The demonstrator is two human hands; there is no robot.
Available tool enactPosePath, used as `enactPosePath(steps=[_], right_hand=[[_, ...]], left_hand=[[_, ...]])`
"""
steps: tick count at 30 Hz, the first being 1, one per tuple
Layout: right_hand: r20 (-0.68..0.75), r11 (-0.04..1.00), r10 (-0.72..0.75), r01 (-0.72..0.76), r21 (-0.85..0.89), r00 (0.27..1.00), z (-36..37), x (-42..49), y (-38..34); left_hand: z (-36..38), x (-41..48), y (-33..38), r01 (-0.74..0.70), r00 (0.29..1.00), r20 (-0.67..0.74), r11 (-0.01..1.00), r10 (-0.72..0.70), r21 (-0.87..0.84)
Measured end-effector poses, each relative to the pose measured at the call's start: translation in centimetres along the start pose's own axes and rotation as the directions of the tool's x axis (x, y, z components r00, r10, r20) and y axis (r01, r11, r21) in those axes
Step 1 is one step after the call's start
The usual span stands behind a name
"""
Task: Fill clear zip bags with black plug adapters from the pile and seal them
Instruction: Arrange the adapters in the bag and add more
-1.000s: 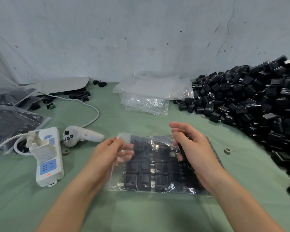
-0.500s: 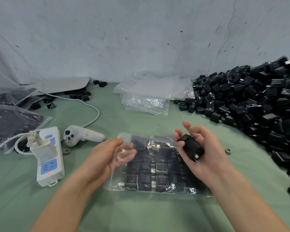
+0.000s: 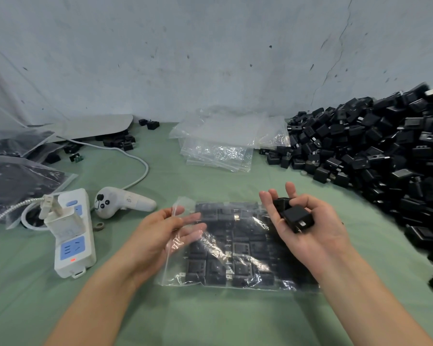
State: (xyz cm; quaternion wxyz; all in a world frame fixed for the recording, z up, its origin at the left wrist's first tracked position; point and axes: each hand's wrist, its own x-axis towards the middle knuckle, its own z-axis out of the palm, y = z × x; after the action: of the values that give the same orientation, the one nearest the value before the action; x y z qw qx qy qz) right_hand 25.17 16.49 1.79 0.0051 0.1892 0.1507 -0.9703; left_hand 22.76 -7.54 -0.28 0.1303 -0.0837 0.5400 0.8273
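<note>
Lying flat near the front edge of the bench (image 3: 210, 320), the clear zip bag (image 3: 235, 248) already held rows of black plug adapters, its open mouth turned toward the far edge. The left hand (image 3: 160, 236) pinched the bag's left flap between thumb and fingers, lifting that side of the film off the green cloth. The right hand (image 3: 308, 228) hovered palm-up over the bag's right side, fingers curled loosely around two loose adapters (image 3: 294, 217) cupped in the palm, metal prongs showing on the nearer one. The pile of adapters (image 3: 385, 156) heaped along the right edge and into the far right corner. A stack of empty bags (image 3: 223, 143) sat at the far edge, just beside the pile. Toward the left edge stood a white power strip (image 3: 73, 236) with a charger plugged in, a white controller (image 3: 120, 202) near it, and filled bags (image 3: 15, 181) beyond.
</note>
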Motion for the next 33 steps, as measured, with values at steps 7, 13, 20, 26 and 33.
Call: enactPosePath(steps=[7, 13, 20, 26, 33], right_hand=[[0.031, 1.0, 0.008, -0.007, -0.014, 0.999, 0.3, -0.4, 0.2], [0.048, 0.995, 0.065, -0.061, -0.079, 0.997, 0.3, -0.6, 0.3], [0.065, 0.942, 0.043, -0.019, -0.336, 0.997, -0.4, 0.0, 0.7], [0.103, 0.873, -0.018, 0.066, -0.484, 0.994, -0.3, 0.1, 1.1], [0.167, 0.8, -0.053, 0.142, -0.583, 0.985, -0.3, 0.2, 1.7]], left_hand=[[0.3, -0.1, 0.2, -0.006, 1.0, 0.007, 1.0, 0.006, 0.015], [0.2, -0.1, 0.2, 0.005, 1.0, 0.005, 1.0, -0.005, 0.003], [-0.3, -0.2, 0.4, 0.026, 1.0, -0.004, 0.999, -0.026, -0.02], [-0.7, -0.2, 1.2, 0.001, 0.998, -0.07, 1.0, -0.003, -0.029], [-0.9, -0.4, 1.1, -0.035, 0.983, -0.179, 0.995, 0.051, 0.09]])
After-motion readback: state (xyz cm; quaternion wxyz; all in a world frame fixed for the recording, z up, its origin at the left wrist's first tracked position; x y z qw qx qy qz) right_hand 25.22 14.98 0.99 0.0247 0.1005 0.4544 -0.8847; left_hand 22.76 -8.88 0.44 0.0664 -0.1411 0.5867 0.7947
